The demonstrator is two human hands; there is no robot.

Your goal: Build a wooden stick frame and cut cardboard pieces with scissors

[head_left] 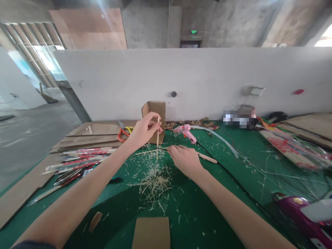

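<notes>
My left hand (149, 128) pinches the top of a thin wooden stick (158, 138), which stands upright over the green table. My right hand (184, 159) is wrapped round a carving tool with a pale wooden handle (208, 158). Its slim dark tip reaches left to the stick's lower part; the exact shape of the blade is too small to tell. Beneath both hands lies a pile of pale wood shavings (155, 185). Close behind my left hand stands a folded piece of cardboard (158, 108).
A pink glue gun (190, 134) with a black cord lies beyond my right hand. Orange-and-yellow scissors (121, 135) and wrapped sticks (75, 160) are at the left. A purple tool (298, 214) sits at the right, and a cardboard piece (151, 233) lies at the front.
</notes>
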